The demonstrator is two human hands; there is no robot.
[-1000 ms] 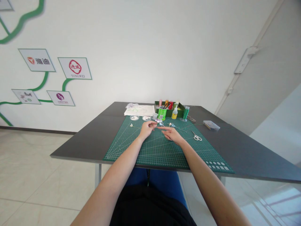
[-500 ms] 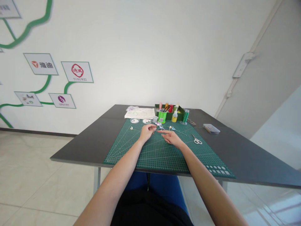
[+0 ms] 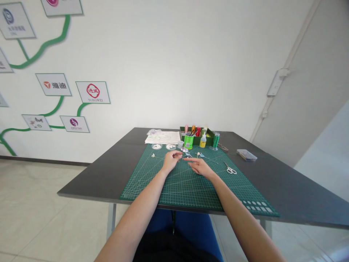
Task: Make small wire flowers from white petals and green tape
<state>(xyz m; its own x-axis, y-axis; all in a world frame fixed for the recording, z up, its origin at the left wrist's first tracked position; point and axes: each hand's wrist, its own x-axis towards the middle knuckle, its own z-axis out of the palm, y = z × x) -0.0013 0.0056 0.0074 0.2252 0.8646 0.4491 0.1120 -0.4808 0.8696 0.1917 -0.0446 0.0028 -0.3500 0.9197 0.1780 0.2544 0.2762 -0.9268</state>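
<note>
Over the middle of the green cutting mat (image 3: pixel 177 193), my left hand (image 3: pixel 172 161) is closed in a pinch. Whatever it holds is too small to make out. My right hand (image 3: pixel 200 166) faces it from the right. Its index finger stretches toward the left fingertips, while the other fingers bend loosely below; nothing shows in it. Just beyond the hands lie small blue-and-white flower pieces on thin stems, including a pale bud (image 3: pixel 198 154). A small white flower piece (image 3: pixel 153 155) lies to the left. White-handled scissors (image 3: pixel 231 170) rest on the right of the mat.
At the back stand a bright green can (image 3: pixel 188 141) with tools, a yellow glue bottle (image 3: pixel 203 140), a green thread spool (image 3: pixel 215 141) and a dark green box (image 3: pixel 209 140) of spools. Two round dishes (image 3: pixel 156 146), white sheets (image 3: pixel 163 137) and a clear case (image 3: pixel 246 155) lie around.
The camera has tilted slightly up, so everything sits lower in view. Both hands keep nearly the same pose, fingertips close together.
</note>
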